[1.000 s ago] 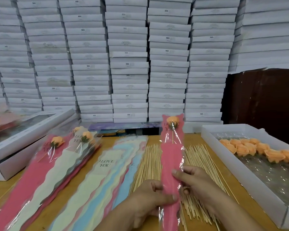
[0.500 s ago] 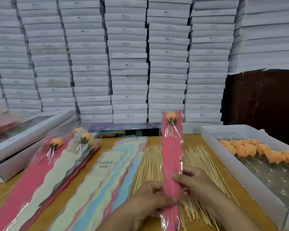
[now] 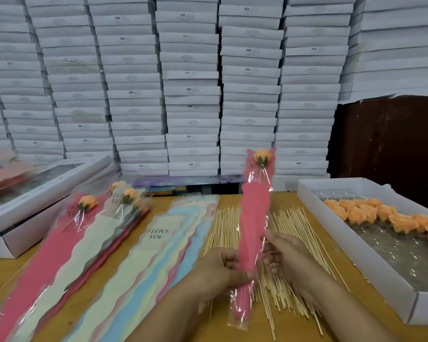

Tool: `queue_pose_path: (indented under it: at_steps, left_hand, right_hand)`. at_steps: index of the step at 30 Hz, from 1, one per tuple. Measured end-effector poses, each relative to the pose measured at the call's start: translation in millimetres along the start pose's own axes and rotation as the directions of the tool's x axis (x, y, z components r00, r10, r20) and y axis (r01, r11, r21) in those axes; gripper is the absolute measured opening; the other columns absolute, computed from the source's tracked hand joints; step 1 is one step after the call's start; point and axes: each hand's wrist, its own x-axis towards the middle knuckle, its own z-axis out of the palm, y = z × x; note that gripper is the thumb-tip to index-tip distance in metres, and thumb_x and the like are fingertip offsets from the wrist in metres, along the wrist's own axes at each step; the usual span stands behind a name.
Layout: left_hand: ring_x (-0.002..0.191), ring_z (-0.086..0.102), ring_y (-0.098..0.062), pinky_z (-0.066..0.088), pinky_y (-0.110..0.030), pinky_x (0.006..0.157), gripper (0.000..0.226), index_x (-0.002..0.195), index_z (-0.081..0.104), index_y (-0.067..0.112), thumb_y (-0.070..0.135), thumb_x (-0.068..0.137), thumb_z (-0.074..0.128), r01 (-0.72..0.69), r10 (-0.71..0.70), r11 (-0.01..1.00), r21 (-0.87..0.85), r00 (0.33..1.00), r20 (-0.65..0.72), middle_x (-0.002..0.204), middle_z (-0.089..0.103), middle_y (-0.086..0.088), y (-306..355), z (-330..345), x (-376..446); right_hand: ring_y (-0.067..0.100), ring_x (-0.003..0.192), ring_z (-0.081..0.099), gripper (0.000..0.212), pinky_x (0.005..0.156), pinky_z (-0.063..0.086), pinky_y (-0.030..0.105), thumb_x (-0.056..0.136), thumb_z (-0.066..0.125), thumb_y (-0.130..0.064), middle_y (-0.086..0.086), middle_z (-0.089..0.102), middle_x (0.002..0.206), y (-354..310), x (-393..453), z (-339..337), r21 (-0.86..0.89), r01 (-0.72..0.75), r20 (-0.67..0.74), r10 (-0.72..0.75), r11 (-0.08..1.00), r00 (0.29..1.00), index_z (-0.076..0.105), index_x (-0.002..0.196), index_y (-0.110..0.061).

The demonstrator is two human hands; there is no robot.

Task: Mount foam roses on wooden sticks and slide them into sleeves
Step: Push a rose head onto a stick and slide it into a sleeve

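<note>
Stacked white boxes (image 3: 190, 95) behind wooden table (image 3: 356, 324) | pink sleeve (image 3: 253, 218) with orange foam rose (image 3: 263, 155) is pinched upright by left hand (image 3: 220, 270) and right hand (image 3: 286, 257) | step: sleeving looks done | next: to be laid on finished pile (image 3: 89, 218), far left.

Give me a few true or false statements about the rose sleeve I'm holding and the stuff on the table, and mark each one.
1. Both hands hold the pink sleeve. True: the left hand and right hand grip it near its lower part.
2. The sleeve is empty. False: an orange rose on a stick sits at its top.
3. The loose roses lie in a white box on the right. True.
4. The sticks stand in a cup. False: they lie spread flat on the table.
5. Finished sleeves lie at the left. True.
</note>
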Motion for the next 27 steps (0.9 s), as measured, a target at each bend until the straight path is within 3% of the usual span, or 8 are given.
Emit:
queue_pose_path:
  at_steps: [4,7,12,16,19,21,23,27]
  left_hand:
    - [0.074,0.072,-0.009,0.052,-0.019,0.059,0.018,0.097,0.077,0.016,0.01,0.081,0.081,-0.044,0.04,0.998,-0.043,0.996,-0.082,0.085,0.077,-0.001,15.8,-6.5,0.7]
    - [0.08,0.075,-0.013,0.058,-0.024,0.065,0.022,0.104,0.074,0.014,0.008,0.083,0.078,-0.07,0.065,0.997,-0.042,0.991,-0.118,0.09,0.078,-0.002,32.6,-16.6,1.3]
    - [0.083,0.071,-0.016,0.056,-0.04,0.09,0.023,0.103,0.073,0.015,0.005,0.083,0.075,-0.104,0.086,0.99,-0.098,0.981,-0.175,0.087,0.077,-0.001,62.8,-48.7,-0.8]
    - [0.071,0.073,-0.012,0.062,-0.028,0.069,0.026,0.095,0.072,0.009,0.01,0.069,0.077,-0.113,0.075,0.981,-0.16,0.972,-0.223,0.08,0.076,-0.004,76.3,-89.5,-8.6]
    - [0.072,0.072,-0.011,0.062,-0.025,0.071,0.027,0.105,0.07,0.008,0.006,0.079,0.076,-0.055,0.029,0.996,-0.07,0.947,-0.32,0.084,0.076,-0.004,69.6,-132.1,-20.0]
    - [0.066,0.071,-0.014,0.062,-0.024,0.061,0.028,0.108,0.067,0.007,0.0,0.083,0.076,-0.005,0.013,1.0,0.018,0.895,-0.447,0.081,0.076,-0.006,58.8,-163.7,-30.2]
    - [0.06,0.07,-0.022,0.059,-0.024,0.052,0.037,0.113,0.064,0.006,-0.008,0.081,0.076,0.074,0.035,0.986,0.149,0.784,-0.62,0.079,0.073,-0.011,45.4,-194.9,-41.8]
    - [0.064,0.063,-0.028,0.057,-0.036,0.066,0.048,0.124,0.063,0.006,-0.006,0.08,0.077,0.245,0.055,0.939,0.24,0.582,-0.812,0.082,0.066,-0.016,15.8,-239.4,-67.3]
  right_hand:
    - [0.013,0.056,0.059,0.039,0.046,0.043,0.023,0.079,0.066,-0.043,0.007,0.071,0.08,1.4,3.3,-4.2,-0.002,0.002,-0.024,-0.002,1.0,1.0,0.075,0.102,-0.013]
    - [0.013,0.057,0.059,0.025,0.046,0.043,0.023,0.095,0.06,-0.03,0.007,0.072,0.08,4.1,4.5,-7.0,-0.03,0.003,-0.023,-0.004,1.0,1.0,0.073,0.106,-0.011]
    - [0.014,0.058,0.059,0.021,0.045,0.043,0.023,0.099,0.058,-0.024,0.008,0.071,0.08,5.4,5.3,-7.4,-0.052,0.012,-0.018,-0.013,0.999,1.0,0.075,0.104,-0.012]
    - [0.014,0.057,0.059,0.021,0.044,0.043,0.023,0.099,0.057,-0.021,0.008,0.071,0.08,5.8,5.8,-7.1,-0.059,0.013,-0.028,-0.015,0.998,0.999,0.074,0.103,-0.011]
    - [0.013,0.056,0.06,0.019,0.044,0.043,0.022,0.098,0.058,-0.02,0.007,0.072,0.079,5.3,5.5,-7.0,-0.059,0.02,-0.026,-0.022,0.998,0.999,0.075,0.103,-0.011]
    - [0.012,0.056,0.06,0.018,0.044,0.043,0.022,0.097,0.059,-0.019,0.007,0.072,0.079,5.2,5.3,-6.8,-0.062,0.023,-0.027,-0.025,0.998,0.999,0.075,0.102,-0.012]
    - [0.011,0.056,0.06,0.017,0.044,0.043,0.022,0.097,0.059,-0.019,0.006,0.072,0.079,5.3,5.3,-5.7,-0.084,0.027,-0.032,-0.029,0.996,0.999,0.075,0.102,-0.013]
    - [0.01,0.057,0.061,0.018,0.044,0.044,0.022,0.099,0.057,-0.016,0.004,0.072,0.078,5.7,5.0,-3.8,-0.113,0.029,-0.02,-0.032,0.993,0.999,0.075,0.101,-0.014]
